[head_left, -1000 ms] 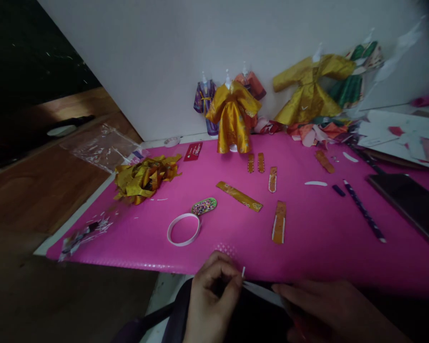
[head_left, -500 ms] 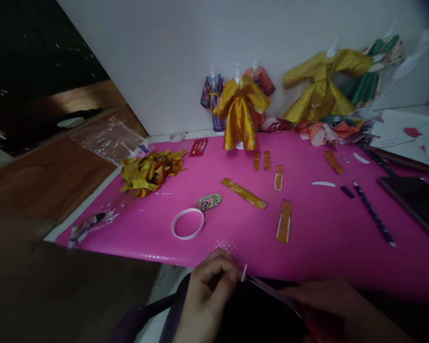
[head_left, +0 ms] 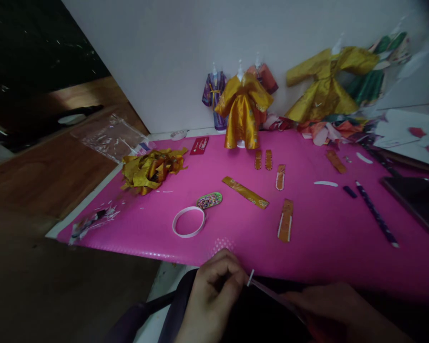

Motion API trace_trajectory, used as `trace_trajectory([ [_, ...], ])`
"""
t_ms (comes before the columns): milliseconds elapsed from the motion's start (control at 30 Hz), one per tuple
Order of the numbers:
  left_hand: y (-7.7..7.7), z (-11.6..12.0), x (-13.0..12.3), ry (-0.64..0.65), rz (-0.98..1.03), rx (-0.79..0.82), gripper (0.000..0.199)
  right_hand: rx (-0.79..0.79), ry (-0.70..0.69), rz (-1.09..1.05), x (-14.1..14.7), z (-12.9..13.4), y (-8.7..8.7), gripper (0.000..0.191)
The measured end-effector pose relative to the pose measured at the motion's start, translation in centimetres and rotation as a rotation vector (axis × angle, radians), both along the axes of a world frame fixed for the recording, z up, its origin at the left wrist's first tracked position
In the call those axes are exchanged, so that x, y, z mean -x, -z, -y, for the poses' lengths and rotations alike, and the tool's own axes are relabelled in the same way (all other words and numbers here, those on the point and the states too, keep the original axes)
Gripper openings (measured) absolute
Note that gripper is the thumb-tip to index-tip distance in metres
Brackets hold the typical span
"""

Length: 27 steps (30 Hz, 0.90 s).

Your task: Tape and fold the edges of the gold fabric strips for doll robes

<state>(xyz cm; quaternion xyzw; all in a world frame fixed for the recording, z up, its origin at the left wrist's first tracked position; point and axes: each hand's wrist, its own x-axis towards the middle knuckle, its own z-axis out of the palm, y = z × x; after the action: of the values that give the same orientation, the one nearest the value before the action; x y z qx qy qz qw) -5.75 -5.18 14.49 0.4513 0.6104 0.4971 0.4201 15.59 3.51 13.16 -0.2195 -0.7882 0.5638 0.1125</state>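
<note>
At the table's near edge my left hand (head_left: 214,295) is closed, thumb and fingers pinching a small white strip (head_left: 250,277) that sticks up past the fingertips. To its right my right hand (head_left: 329,305) wraps round scissors (head_left: 277,296), whose blades point left and touch or nearly touch the strip; their red handle is dim. Beyond the hands lie a white ring (head_left: 188,222), a green-edged oval piece with coloured specks (head_left: 209,200), a long gold strip (head_left: 245,192) and an orange-brown piece with white edging (head_left: 285,220).
Small doll dresses, one of them gold (head_left: 241,112), stand along the wall. Gold fabric scraps (head_left: 152,170) lie at the left beside a clear plastic bag (head_left: 110,138). At the right are a dark pencil (head_left: 377,214), a phone (head_left: 414,200) and papers (head_left: 411,136).
My left hand and the white strip have shifted slightly right. The scissor blades now meet or almost meet the strip. The view has moved a little.
</note>
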Motion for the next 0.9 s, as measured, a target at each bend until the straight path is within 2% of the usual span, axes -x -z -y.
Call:
trace_trajectory([
  [167,-0.05,-0.07,-0.13,0.008,-0.007,0.008,0.022,0.154,-0.027,0.005,-0.09,0.0,-0.04,0.026],
  [333,-0.17,-0.08,-0.11,0.004,-0.004,0.004,0.022,0.227,-0.028,0.0,-0.18,-0.1,-0.58,0.027],
  [667,-0.06,-0.01,-0.13,0.007,0.022,-0.021,0.023,0.262,-0.027,-0.003,-0.07,0.15,-0.23,0.024],
  [900,-0.34,0.06,-0.2,0.009,0.03,0.01,0.014,0.252,-0.017,0.003,-0.27,0.06,-0.22,0.021],
])
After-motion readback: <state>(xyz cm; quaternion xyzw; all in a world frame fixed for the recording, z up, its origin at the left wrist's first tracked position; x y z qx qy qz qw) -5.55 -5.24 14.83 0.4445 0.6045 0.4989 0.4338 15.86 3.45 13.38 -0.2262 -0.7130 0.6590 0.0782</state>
